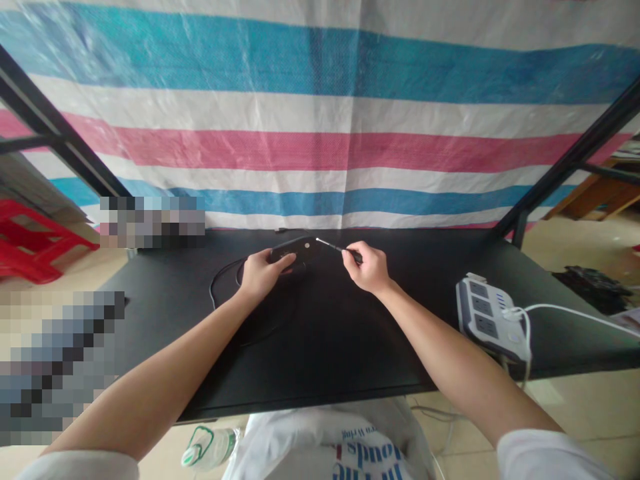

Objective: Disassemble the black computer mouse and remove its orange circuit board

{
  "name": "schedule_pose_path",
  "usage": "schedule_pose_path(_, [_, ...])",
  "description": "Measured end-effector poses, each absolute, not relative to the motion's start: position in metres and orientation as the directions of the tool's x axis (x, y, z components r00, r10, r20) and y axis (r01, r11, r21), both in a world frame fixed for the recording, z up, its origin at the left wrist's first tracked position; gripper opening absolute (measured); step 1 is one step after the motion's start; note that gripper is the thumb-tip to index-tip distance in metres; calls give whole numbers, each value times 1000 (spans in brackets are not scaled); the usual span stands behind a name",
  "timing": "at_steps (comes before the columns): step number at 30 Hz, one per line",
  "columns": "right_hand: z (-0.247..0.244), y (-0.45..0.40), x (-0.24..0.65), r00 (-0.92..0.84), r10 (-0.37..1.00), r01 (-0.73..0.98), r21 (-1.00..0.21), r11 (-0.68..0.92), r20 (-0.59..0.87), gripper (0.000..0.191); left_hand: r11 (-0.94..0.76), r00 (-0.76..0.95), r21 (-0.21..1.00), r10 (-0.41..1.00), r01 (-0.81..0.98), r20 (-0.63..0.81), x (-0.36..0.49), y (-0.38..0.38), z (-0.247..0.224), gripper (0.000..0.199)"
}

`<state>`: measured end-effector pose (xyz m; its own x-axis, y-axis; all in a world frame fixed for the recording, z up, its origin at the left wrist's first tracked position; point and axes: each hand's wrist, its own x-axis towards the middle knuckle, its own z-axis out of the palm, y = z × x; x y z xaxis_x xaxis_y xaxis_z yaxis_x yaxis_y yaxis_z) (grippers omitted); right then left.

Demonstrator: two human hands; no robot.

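Observation:
My left hand (264,272) is closed around a black corded device (303,249) shaped like a computer mouse, with a small white round spot near its right end. Its thin black cable (215,280) loops on the table beneath my forearm, and a dark plug (279,231) lies at the back. In the fingers of my right hand (369,267) is a slim screwdriver (331,245), its black handle in the fist and its shaft pointing left. The pale tip is close to the device's right end; whether they touch I cannot tell.
A black table (340,353) lies under my hands. On its right stands a power strip (487,317) with a white cord plugged in. Striped sheeting (345,147) hangs behind, between black frame posts. A red stool (35,240) is at left, a clear bottle (213,447) below the front edge.

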<state>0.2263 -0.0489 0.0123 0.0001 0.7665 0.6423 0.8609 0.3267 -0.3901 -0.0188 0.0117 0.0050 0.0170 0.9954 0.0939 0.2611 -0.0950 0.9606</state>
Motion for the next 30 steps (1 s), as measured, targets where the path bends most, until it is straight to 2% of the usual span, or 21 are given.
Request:
schedule_pose_path(4, [12,-50,223,-57,784,876,-346,337,619,31,-98,8,947,995,306,100,-19,13,4,50])
schedule_pose_path(12, [11,-48,225,-32,786,878,-359,317,617,31,-118,15,943,993,311,119,-20,14,3,48])
schedule_pose_path(21, [9,-48,223,-71,795,863,-362,351,603,27,-130,0,866,989,482,149,-17,6,14,46])
schedule_pose_path(30, [3,-43,225,-152,758,794,-378,475,635,21,-111,26,897,993,428,111,-16,8,11,47])
